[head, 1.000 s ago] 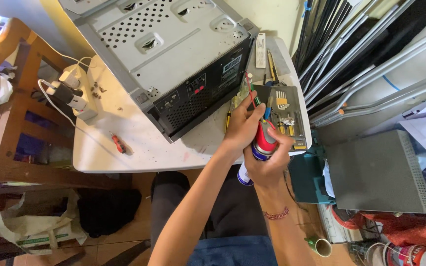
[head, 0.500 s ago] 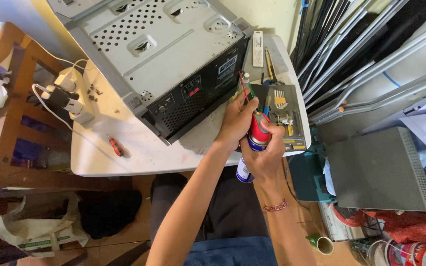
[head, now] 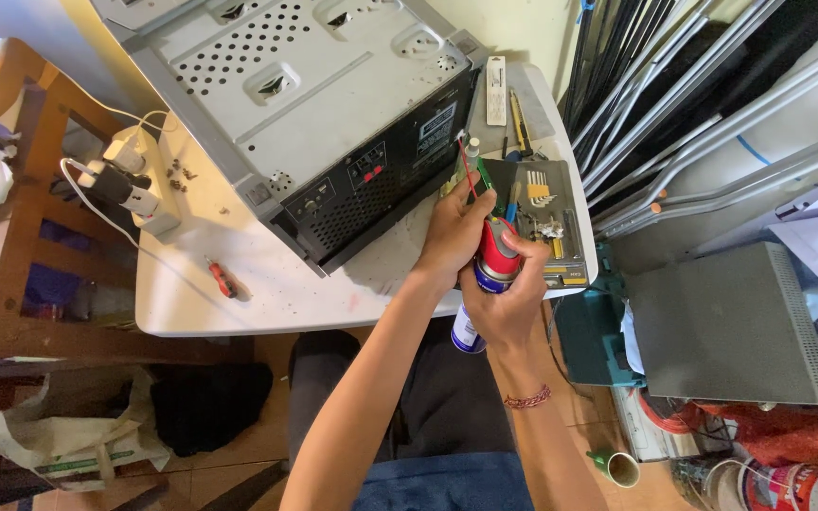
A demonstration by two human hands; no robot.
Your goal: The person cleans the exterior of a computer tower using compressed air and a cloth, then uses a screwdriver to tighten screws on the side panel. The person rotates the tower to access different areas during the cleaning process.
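The spray can (head: 490, 274) had edged nearer the metal case (head: 333, 123). The right hand (head: 508, 308) gripped and half-hid it; the left hand (head: 454, 232) pinched its red straw (head: 467, 170). Its long axis pointed up-left, toward the case.

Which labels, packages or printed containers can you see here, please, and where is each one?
Spray can: gripped by both hands, blue body, red top with thin straw.
Label sticker: rear panel of grey chassis, small pale rectangle.
Paint tin: floor, bottom right, round, red and white.

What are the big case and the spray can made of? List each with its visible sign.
Big case: looks like bare sheet metal, dull grey, with punched vent holes and pressed dimples. Spray can: probably painted metal, glossy; its red cap looks plastic.
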